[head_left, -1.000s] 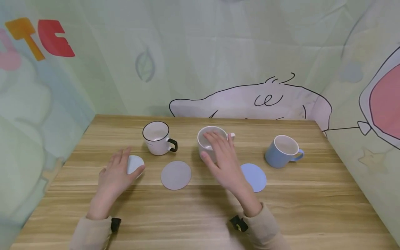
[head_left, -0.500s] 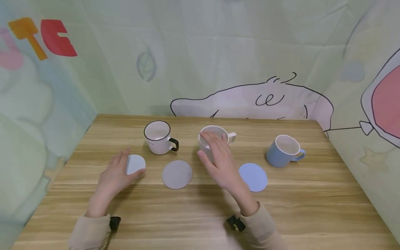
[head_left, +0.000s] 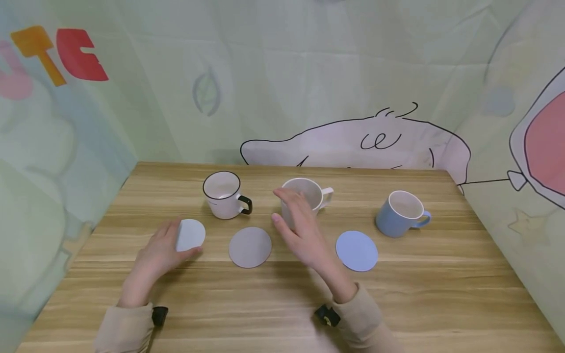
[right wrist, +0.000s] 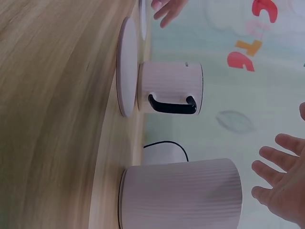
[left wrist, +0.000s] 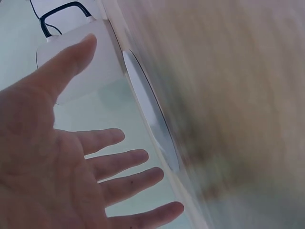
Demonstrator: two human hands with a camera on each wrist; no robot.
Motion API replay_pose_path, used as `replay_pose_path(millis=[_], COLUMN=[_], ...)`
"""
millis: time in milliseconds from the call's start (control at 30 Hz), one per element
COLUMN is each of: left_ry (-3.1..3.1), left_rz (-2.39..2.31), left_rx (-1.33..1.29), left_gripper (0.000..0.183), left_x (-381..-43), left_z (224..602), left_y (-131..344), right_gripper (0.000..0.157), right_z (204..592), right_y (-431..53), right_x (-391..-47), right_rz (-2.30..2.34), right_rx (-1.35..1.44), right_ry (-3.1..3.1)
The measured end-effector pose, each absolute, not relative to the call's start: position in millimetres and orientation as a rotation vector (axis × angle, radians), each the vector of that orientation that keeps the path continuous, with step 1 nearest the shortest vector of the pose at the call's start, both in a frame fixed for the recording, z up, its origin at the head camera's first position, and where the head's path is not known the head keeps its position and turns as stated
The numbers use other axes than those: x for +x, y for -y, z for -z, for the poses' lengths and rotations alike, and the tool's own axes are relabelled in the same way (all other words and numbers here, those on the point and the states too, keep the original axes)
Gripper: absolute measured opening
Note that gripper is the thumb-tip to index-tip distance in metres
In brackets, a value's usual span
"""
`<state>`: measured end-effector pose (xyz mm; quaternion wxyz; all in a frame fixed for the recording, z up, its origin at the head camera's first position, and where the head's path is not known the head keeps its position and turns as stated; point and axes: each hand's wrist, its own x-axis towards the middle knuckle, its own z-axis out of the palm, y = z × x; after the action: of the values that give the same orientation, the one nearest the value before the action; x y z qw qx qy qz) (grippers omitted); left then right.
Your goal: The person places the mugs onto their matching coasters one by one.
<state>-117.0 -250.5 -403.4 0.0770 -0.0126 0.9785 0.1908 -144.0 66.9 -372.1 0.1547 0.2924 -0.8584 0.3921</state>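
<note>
My left hand (head_left: 161, 249) hovers at the left of a pale blue round coaster (head_left: 192, 236), thumb and fingers spread around it. The left wrist view has those fingers apart from the coaster's edge, with nothing in them. My right hand (head_left: 302, 233), fingers extended, is in front of a white ribbed mug (right wrist: 183, 195) and hides part of it in the head view. In the right wrist view a gap separates the fingertips from that mug. A grey-mauve round coaster (head_left: 250, 247) lies flat between the two hands.
A white mug (head_left: 224, 206) with black rim and handle stands behind the pale and mauve coasters. On the right are a blue mug (head_left: 393, 221) and a blue round coaster (head_left: 356, 251). The wooden table (head_left: 247, 314) ends at a printed cloth backdrop (head_left: 282, 88).
My right hand has shifted left across the white ribbed mug, uncovering its handle and the blue coaster. My left hand has drawn slightly toward me. Mugs and coasters keep their places.
</note>
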Motion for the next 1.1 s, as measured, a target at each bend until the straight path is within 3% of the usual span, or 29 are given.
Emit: replay_pose_path(millis=[1100], left_ry=[-2.918], left_rz=[-0.597], left_rx=[0.023], left_gripper=[0.093], left_x=[-121.8], left_z=[403.6], left_y=[266.2], right_gripper=[0.047], right_z=[374.0], right_y=[-43.3], right_x=[-141.2], right_rz=[-1.322], right_rx=[0.834], right_ry=[2.538])
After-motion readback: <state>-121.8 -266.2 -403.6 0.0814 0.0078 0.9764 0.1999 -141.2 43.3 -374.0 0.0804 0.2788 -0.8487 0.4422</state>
